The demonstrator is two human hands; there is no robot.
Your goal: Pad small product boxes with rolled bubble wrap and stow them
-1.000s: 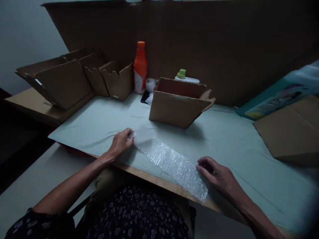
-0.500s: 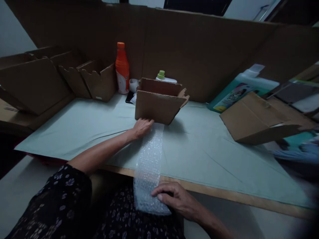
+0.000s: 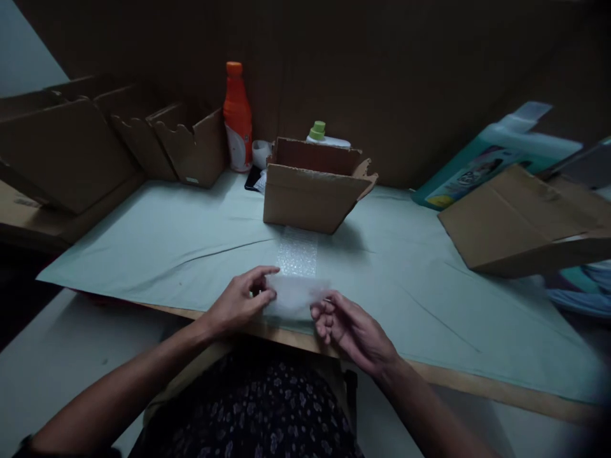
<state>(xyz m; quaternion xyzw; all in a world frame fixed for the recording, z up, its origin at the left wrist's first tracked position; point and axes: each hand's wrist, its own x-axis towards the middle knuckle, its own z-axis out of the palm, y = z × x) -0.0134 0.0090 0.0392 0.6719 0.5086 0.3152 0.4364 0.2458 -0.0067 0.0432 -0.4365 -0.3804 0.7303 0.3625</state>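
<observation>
A strip of bubble wrap runs from the foot of an open cardboard box toward me, its near end lifted and folded back, blurred by motion. My left hand pinches the left edge of the folded end between thumb and fingers. At the right edge, my right hand grips the other corner, its lower fingers curled below. The box stands upright just beyond the strip, and its inside is mostly hidden from me.
Behind the box are an orange bottle, a white roll and a green-capped bottle. Cardboard bins line the left. At right, a teal jug leans behind a tilted carton. A pale green cloth covers the table.
The strip's near end, which hung over the table edge, is now raised and folded back. My left hand has come back from the box, and my right hand has moved up over the table.
</observation>
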